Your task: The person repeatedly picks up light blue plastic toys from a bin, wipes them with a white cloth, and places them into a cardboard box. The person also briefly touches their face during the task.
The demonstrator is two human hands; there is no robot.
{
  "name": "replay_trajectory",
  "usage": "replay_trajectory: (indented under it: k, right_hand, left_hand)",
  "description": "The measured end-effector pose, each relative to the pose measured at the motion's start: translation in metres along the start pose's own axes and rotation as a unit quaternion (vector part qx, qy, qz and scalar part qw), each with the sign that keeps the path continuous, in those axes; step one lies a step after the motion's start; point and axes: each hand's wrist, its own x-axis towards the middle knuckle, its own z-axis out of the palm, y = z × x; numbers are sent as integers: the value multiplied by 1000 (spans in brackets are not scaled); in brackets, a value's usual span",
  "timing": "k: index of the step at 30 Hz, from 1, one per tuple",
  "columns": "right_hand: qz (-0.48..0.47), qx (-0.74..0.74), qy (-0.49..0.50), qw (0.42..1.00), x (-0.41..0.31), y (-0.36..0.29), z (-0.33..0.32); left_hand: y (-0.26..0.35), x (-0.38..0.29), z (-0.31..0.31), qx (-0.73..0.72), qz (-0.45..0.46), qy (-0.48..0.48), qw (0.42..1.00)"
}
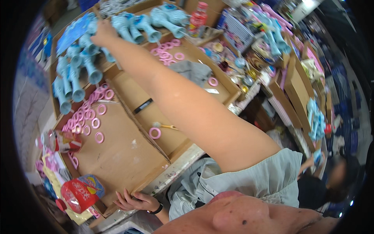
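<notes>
My right hand (104, 32) reaches far across to the back of a cardboard tray, among light-blue moulded parts (84, 44) with flared hollow ends. Its fingers touch or lie right beside one of these parts; whether they grip it is hard to see. More light-blue parts (152, 30) lie in a row to the right of this hand. My left hand (137, 201), with a black wristband, rests at the tray's near edge (146, 187), fingers apart and nothing in them. Pink rings (84, 114) lie piled in the left compartment, and others (166, 54) lie in the right one.
Left of the tray are a red plastic bottle (77, 196) and a red-and-clear container (64, 141). A red bottle (198, 19) stands at the back. A grey cloth (191, 71), a black strip (143, 106) and a small brush-like tool (165, 125) lie inside. Another person (330, 178) is at right.
</notes>
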Motion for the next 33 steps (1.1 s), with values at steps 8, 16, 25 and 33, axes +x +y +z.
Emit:
replay_trajectory:
  k: [8, 16, 25, 33]
  right_hand:
    - [-486, -128, -63, 862, -175, 42, -197]
    - [106, -463, 73, 877, -433, 217, -573]
    - [680, -359, 167, 617, -680, 323, -761]
    - [678, -274, 240, 638, -672, 333, -771]
  left_hand:
    - [-8, 3, 16, -38, 57, 99, 993]
    - [-2, 15, -13, -24, 119, 126, 985]
    - [60, 38, -46, -139, 102, 83, 982]
    - [96, 24, -63, -97, 229, 58, 967]
